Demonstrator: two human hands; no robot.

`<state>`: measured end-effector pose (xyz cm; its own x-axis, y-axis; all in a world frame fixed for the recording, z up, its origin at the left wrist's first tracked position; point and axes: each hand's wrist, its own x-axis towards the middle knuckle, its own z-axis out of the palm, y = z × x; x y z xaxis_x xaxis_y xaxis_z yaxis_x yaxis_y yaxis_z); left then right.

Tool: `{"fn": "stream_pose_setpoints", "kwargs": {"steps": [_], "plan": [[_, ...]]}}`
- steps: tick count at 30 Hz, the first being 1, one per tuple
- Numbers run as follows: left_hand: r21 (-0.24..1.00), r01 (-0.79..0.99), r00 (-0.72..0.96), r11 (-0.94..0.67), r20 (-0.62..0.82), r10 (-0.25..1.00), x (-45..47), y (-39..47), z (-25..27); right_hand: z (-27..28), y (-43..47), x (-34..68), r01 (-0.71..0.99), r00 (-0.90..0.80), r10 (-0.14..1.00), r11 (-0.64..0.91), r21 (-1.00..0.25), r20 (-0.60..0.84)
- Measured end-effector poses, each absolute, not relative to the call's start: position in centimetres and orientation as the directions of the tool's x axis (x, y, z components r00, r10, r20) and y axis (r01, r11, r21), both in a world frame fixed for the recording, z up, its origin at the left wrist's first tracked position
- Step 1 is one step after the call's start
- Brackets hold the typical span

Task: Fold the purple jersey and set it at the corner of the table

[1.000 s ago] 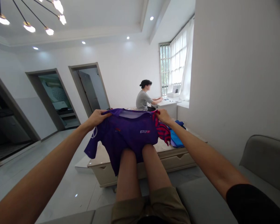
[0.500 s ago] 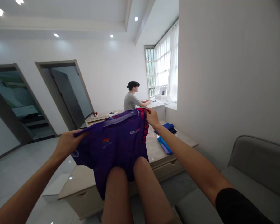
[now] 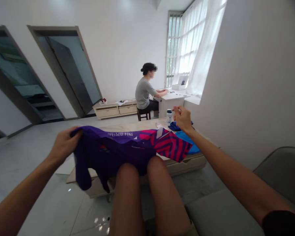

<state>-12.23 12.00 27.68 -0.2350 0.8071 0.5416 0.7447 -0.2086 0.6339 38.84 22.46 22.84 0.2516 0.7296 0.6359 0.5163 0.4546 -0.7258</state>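
A purple T-shirt (image 3: 118, 152) with white lettering and a pink-striped sleeve lies across my knees and the near side of the low table. My left hand (image 3: 65, 144) is closed on its left shoulder edge, where the cloth hangs down. Above and to the right of the striped sleeve is my right hand (image 3: 183, 118), apart from the shirt, its fingers curled in with nothing visible in them. Just behind that hand are folded dark blue cloth (image 3: 173, 126) and a bright blue garment (image 3: 195, 149), partly covered by the sleeve.
The low table (image 3: 140, 125) bears a white bottle (image 3: 169, 115) with a dark cap. Beyond it, a person (image 3: 144, 91) sits on a stool at a white desk (image 3: 172, 103) by the window. A grey sofa (image 3: 282, 177) is at my right. A long cabinet (image 3: 110, 113) lines the far wall.
My right hand has let go of the T-shirt and moved right. The shirt has dropped lower, its striped sleeve spread to the right. My left hand still grips it. The view has tilted down.
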Motion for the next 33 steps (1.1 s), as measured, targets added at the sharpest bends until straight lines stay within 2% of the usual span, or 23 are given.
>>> {"fn": "stream_pose_setpoints", "kwargs": {"steps": [2,4,7,10,13,15,19,22,24,27,30,33], "plan": [[0.594,0.751,-0.131,-0.288,0.562,0.817,-11.3,11.9,27.4,20.8,21.7,36.9,0.477,-0.001,0.868,0.437,-0.763,0.497],[0.564,0.752,-0.069,-0.343,0.584,0.809,-10.2,11.7,27.4,18.1,20.7,34.1,0.43,-0.268,0.888,0.457,-0.779,0.373],[0.554,0.742,-0.044,-0.378,0.602,0.797,-8.7,11.6,28.2,14.5,19.4,29.0,0.362,-0.56,0.767,0.566,-0.741,0.312],[0.558,0.729,-0.041,-0.396,0.613,0.789,-7.8,11.3,29.7,12.3,18.8,24.2,0.368,-0.714,0.641,0.686,-0.628,0.283],[0.557,0.735,-0.058,-0.387,0.62,0.783,-7.7,10.8,31.4,11.2,19.0,20.7,0.456,-0.733,0.644,0.704,-0.544,0.22],[0.54,0.75,-0.068,-0.381,0.637,0.768,-8.2,10.3,32.3,11.3,19.8,19.6,0.489,-0.689,0.688,0.674,-0.554,0.228],[0.495,0.793,-0.103,-0.355,0.683,0.723,-10.4,9.4,33.4,13.8,22.4,21.1,0.416,-0.442,0.789,0.601,-0.682,0.427],[0.482,0.816,-0.14,-0.319,0.701,0.7,-12.3,8.6,33.4,17.5,23.7,24.3,0.267,-0.269,0.836,0.541,-0.797,0.478],[0.48,0.823,-0.148,-0.303,0.697,0.702,-13.0,8.2,33.0,19.8,23.5,26.4,0.141,-0.285,0.843,0.507,-0.85,0.455],[0.499,0.818,-0.159,-0.286,0.674,0.721,-13.1,8.0,32.0,21.4,21.9,28.1,0.026,-0.412,0.823,0.439,-0.898,0.391],[0.506,0.812,-0.146,-0.291,0.658,0.739,-12.3,8.8,31.0,20.6,20.2,27.9,-0.008,-0.508,0.832,0.252,-0.968,0.221],[0.507,0.808,-0.111,-0.3,0.631,0.767,-11.4,10.3,30.1,19.2,19.9,27.0,-0.064,-0.424,0.898,0.099,-0.993,0.117]]}}
